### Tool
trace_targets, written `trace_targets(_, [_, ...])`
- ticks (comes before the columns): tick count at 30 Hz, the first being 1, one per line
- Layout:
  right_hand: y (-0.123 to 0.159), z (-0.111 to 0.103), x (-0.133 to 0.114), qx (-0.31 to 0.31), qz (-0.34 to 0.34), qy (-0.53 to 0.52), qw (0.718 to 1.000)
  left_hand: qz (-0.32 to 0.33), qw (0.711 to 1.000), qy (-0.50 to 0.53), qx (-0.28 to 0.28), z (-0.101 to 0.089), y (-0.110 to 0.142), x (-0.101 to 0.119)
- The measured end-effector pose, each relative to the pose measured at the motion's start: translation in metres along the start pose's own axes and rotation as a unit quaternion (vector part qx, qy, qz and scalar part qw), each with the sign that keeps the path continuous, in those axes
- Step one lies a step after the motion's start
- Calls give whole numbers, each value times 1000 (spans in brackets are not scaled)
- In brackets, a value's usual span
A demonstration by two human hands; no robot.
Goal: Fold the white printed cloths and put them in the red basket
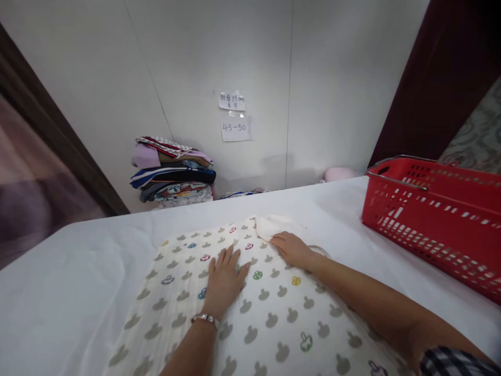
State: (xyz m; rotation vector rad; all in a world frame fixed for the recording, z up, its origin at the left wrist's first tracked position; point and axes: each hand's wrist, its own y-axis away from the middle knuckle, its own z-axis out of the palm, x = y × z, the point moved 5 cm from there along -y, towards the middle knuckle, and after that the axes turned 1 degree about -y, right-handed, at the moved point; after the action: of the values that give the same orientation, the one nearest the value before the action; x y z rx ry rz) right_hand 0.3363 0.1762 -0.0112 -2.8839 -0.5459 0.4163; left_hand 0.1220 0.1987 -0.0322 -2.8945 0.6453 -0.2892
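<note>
A cream cloth (pixel 270 297) printed with grey and coloured mushroom shapes lies spread out in front of me. My left hand (pixel 225 279) rests flat on its middle, fingers a little apart, with a bracelet at the wrist. At the cloth's far right edge, my right hand (pixel 293 250) has its fingers closed on the fabric, beside a plain white turned-over corner (pixel 272 225). The thumb of that hand is hard to make out. Toward the near side, the cloth runs out of view.
The cloth lies on a white-covered table (pixel 74 282). A red perforated basket (pixel 426 224) with a metal handle stands at right. Beyond the far edge is a stack of folded fabrics (pixel 174 172). Paper notes (pixel 236 128) hang on the wall, and a brown-edged curtain (pixel 43 156) is at left.
</note>
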Motion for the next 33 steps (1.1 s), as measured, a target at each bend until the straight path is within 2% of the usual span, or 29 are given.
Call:
trace_targets(4, [0,-6,6,5,85,-28,996,-4,1000,12,-5,2,-1,-1])
trace_targets(8, [-12,-12,19,0,109,-27,994,4,1000,19,1,1,0,-1])
trace_targets(10, [-18,-20,41,29,192,-49,980,6,1000,19,4,0,1,-1])
trace_targets(12, [-21,-29,69,56,295,-52,952,4,1000,21,2,-1,1,-1])
trace_targets(14, [-24,-35,93,54,353,-39,933,3,1000,24,0,-1,0,-1])
trace_targets(17, [-26,-36,117,28,400,-27,916,0,1000,29,-6,-1,1,-1])
trace_targets(20, [-27,-30,127,-3,411,-22,912,-2,999,35,-15,-1,1,0])
trace_targets(26, [-41,-21,131,-56,382,3,922,-3,999,37,-5,1,1,-2])
trace_targets(33, [-50,-20,127,-76,349,31,934,-8,999,39,-11,1,1,-1])
